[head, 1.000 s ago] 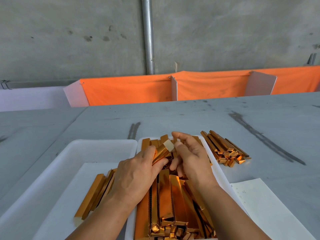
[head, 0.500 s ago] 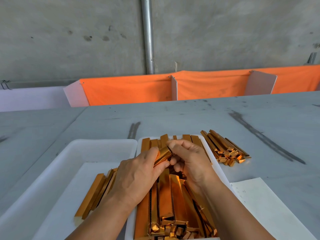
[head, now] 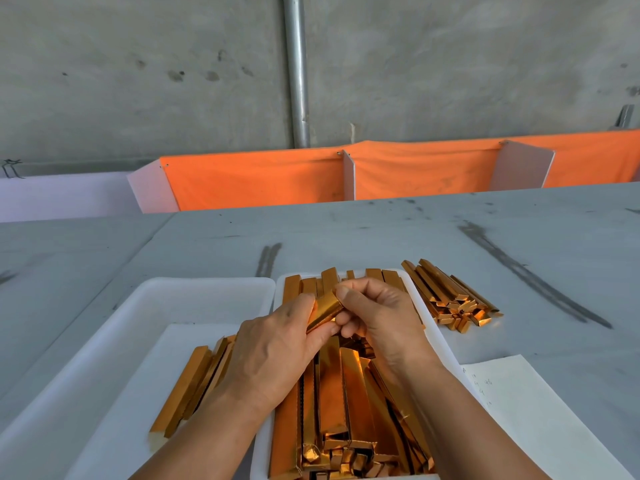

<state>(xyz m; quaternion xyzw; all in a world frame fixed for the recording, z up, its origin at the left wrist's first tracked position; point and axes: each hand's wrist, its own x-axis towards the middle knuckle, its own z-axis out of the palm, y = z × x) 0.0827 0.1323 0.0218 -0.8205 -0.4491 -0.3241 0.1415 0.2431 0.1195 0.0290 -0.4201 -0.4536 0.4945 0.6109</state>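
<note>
Both hands hold one shiny gold-orange foil box (head: pixel 323 311) above the right white tray (head: pixel 431 327). My left hand (head: pixel 277 348) grips its lower part, thumb and fingers wrapped around it. My right hand (head: pixel 377 315) pinches its far end with curled fingers. Its end flap looks folded shut. The right tray is full of several long gold foil boxes (head: pixel 343 410), lying lengthwise. The left white tray (head: pixel 194 292) holds a few assembled gold boxes (head: pixel 194 382) on a white sheet.
A heap of gold boxes (head: pixel 450 296) lies on the grey table (head: pixel 415 233) right of the trays. A white paper with handwriting (head: pixel 512 403) lies at the near right. An orange cloth barrier (head: pixel 263 178) and a concrete wall stand beyond the table.
The white inner flap at the box's far end, visible one second ago, is now folded in under my right fingers. Both hands stayed over the right tray.
</note>
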